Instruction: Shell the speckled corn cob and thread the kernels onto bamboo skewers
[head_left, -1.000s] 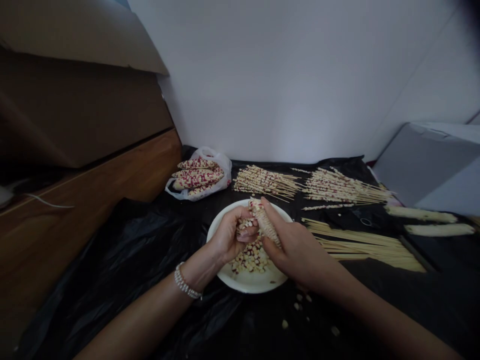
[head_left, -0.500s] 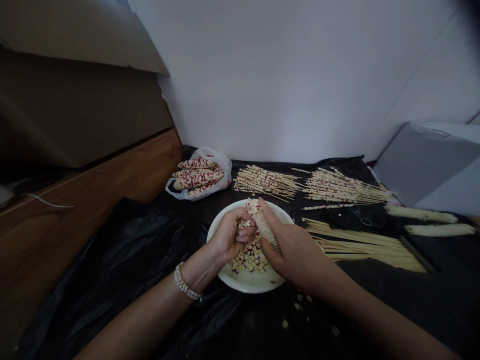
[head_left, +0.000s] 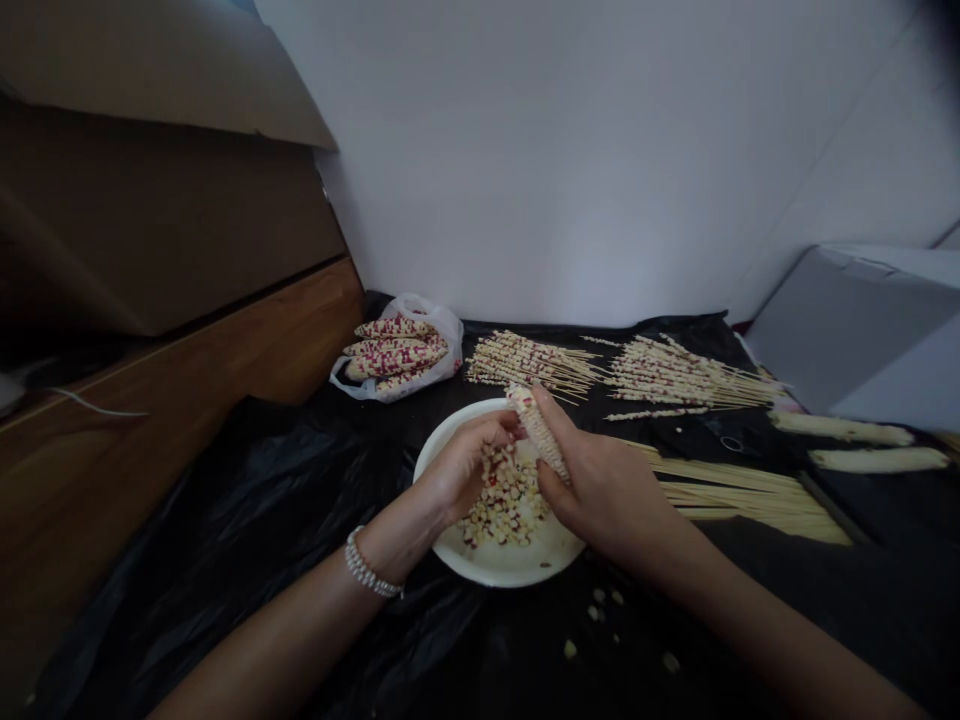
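Observation:
My right hand (head_left: 607, 485) is wrapped round a corn cob (head_left: 541, 436), held tilted above the white bowl (head_left: 491, 574). Much of the cob is bare, with some red and pale kernels left near its upper end. On the left side of the bowl my left hand (head_left: 459, 468) is open, its fingertips close to the cob. Beneath that palm, loose corn kernels (head_left: 508, 510), cream and dark red, lie in the bowl, and a few seem to be dropping from the hand. The left fingers are partly hidden.
Behind the bowl are a plastic bag (head_left: 446, 335) of corn cobs (head_left: 397, 355) and two piles of kernel-threaded skewers (head_left: 525, 360). Bare skewers (head_left: 757, 500) and stripped cobs (head_left: 877, 460) lie right. Stray kernels (head_left: 596, 612) dot the black plastic sheet (head_left: 247, 530).
My left hand has opened and moved slightly away from the cob, releasing kernels over the bowl. My right hand has shifted a little to the right with the cob.

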